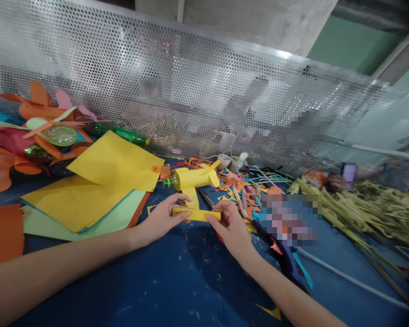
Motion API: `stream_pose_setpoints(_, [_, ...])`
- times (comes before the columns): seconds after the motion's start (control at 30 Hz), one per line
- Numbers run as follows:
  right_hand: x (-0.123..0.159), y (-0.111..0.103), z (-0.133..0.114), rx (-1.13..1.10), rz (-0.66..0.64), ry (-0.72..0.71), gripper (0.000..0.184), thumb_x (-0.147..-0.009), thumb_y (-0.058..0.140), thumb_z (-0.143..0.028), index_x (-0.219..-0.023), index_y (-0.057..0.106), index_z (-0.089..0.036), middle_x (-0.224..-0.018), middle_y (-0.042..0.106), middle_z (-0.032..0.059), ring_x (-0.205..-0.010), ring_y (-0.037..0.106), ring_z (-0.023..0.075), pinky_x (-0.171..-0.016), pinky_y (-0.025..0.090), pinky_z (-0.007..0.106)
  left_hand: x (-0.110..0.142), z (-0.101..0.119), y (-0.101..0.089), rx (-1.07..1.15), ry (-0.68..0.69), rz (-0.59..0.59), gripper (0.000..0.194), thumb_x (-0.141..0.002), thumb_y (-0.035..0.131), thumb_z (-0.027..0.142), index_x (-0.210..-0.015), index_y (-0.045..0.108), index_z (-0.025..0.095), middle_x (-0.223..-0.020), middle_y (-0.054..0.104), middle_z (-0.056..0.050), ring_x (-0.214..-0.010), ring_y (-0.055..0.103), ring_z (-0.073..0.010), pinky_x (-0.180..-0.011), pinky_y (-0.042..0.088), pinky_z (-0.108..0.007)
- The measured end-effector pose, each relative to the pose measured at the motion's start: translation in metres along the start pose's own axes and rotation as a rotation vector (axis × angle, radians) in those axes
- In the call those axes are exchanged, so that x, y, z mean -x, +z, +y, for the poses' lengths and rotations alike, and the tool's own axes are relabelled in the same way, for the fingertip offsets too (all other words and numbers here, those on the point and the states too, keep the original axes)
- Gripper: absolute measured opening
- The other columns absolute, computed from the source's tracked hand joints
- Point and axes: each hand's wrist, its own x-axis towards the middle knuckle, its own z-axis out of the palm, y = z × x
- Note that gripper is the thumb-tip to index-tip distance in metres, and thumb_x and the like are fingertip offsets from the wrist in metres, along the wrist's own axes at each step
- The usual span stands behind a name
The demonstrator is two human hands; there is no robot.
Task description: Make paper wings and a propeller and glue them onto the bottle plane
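A narrow folded or rolled strip of yellow paper (199, 215) is stretched level between my two hands, just above the blue table. My left hand (162, 219) pinches its left end between thumb and fingers. The right end sits in the closed fingers of my right hand (234, 231). Right behind the strip lies a green plastic bottle (172, 183) wrapped in yellow paper (195, 179), with fin-like paper pieces at its far end. A slim dark object (207, 199) lies partly hidden behind my right hand; I cannot make out what it is.
Yellow sheets (112, 161) and a pale green sheet (122, 213) lie to the left, near paper-decorated bottles (51, 136). Coloured scraps (231, 181) cover the table behind my right hand. Dried husks (344, 204) spread at the right. A perforated metal panel (197, 81) stands behind.
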Motion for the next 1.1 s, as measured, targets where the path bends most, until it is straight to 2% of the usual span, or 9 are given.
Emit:
stream_pose_setpoints(0.3, [-0.0011,-0.0009,0.0027,0.026,0.017,-0.027,0.023,-0.076,0.063,-0.03,-0.087,0.044,-0.023,-0.079,0.05,-0.0007,-0.069,0.054,0.0151,-0.061,0.045,0.027,-0.0027,-0.0047,-0.0011,-0.037,0.024,0.021,0.039,-0.074,0.066,0.028,-0.106,0.045,0.018,-0.092,0.064,-0.005,-0.079,0.063,-0.0161,-0.074,0.048,-0.031])
stream_pose_setpoints(0.57, [-0.001,-0.0008,0.0023,0.017,0.022,-0.039,0.024,-0.076,0.064,-0.032,-0.086,0.044,-0.023,-0.078,0.05,-0.0005,-0.069,0.055,0.0156,-0.062,0.046,0.028,-0.0022,-0.0053,-0.0017,-0.01,0.024,0.01,0.036,-0.075,0.064,0.024,-0.106,0.045,0.019,-0.089,0.067,-0.004,-0.078,0.064,-0.0148,-0.075,0.048,-0.029])
stream_pose_setpoints(0.8, [-0.0002,-0.0008,0.0016,0.023,0.006,-0.001,0.023,-0.078,0.061,-0.032,-0.086,0.043,-0.022,-0.076,0.049,-0.0009,-0.067,0.053,0.0153,-0.06,0.044,0.028,-0.0044,-0.0068,-0.002,0.014,0.007,0.027,0.036,-0.074,0.066,0.026,-0.103,0.047,0.018,-0.085,0.067,-0.003,-0.072,0.066,-0.0149,-0.075,0.05,-0.031])
stream_pose_setpoints(1.1, [0.0006,-0.0011,0.001,0.066,0.0,0.004,0.022,-0.079,0.06,-0.033,-0.085,0.042,-0.023,-0.072,0.049,-0.0019,-0.062,0.05,0.0147,-0.056,0.041,0.027,-0.0047,-0.0058,-0.0024,-0.008,-0.014,0.028,0.035,-0.074,0.065,0.028,-0.103,0.048,0.017,-0.086,0.068,-0.003,-0.074,0.066,-0.0161,-0.078,0.05,-0.033])
